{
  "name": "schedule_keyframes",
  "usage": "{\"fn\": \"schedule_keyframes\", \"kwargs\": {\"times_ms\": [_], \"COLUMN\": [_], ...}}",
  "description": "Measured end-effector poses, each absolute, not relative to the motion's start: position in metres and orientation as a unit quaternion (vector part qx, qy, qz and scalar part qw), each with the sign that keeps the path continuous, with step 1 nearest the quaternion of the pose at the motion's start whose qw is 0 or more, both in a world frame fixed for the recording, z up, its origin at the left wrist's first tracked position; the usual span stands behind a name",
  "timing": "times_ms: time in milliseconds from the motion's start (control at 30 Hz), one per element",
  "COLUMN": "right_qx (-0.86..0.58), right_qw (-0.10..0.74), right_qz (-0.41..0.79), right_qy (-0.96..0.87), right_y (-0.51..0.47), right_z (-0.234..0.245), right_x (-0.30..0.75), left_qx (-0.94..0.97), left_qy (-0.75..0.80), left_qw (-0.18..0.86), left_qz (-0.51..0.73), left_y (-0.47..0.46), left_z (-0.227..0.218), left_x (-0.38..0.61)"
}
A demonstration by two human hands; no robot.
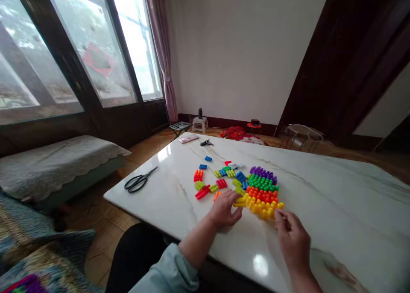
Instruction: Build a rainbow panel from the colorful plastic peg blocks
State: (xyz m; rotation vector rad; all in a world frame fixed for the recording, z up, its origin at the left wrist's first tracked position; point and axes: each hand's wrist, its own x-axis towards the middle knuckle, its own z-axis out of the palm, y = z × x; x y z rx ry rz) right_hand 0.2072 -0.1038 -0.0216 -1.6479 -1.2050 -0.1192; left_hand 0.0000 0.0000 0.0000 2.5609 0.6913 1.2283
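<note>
Two hands are closing on the near edge of the peg slab [262, 188] from opposite sides. The left hand [226, 209] is lying palm down with its fingers [236, 202] curled against the left end of the yellow row [261, 207], and the right hand [293, 237] is bringing its fingers [282, 218] together in a pinch at the row's near right corner. Whether either is actually gripping a piece I cannot tell, since the knuckles are hiding the tips. Flanking the slab this way is probably keeping it from sliding on the glossy table [336, 207]. The slab is lying flat mid-table, banded purple, green, orange and yellow. Loose pieces [208, 184] are crowding its left side, just beyond the left hand. Scissors [141, 182] are lying well apart further left, with a phone [188, 138] and keys [206, 143] at the far edge.
</note>
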Motion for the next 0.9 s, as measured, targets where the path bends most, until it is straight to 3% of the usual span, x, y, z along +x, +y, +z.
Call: {"fn": "schedule_keyframes", "kwargs": {"times_ms": [900], "right_qx": [-0.638], "right_qw": [0.531], "right_qz": [-0.036], "right_qy": [-0.556], "right_y": [-0.103], "right_z": [-0.018], "right_x": [0.198], "left_qx": [0.903], "left_qy": [0.247], "left_qw": [0.212], "left_qz": [0.281], "left_y": [-0.001], "left_z": [0.004], "left_x": [0.002]}}
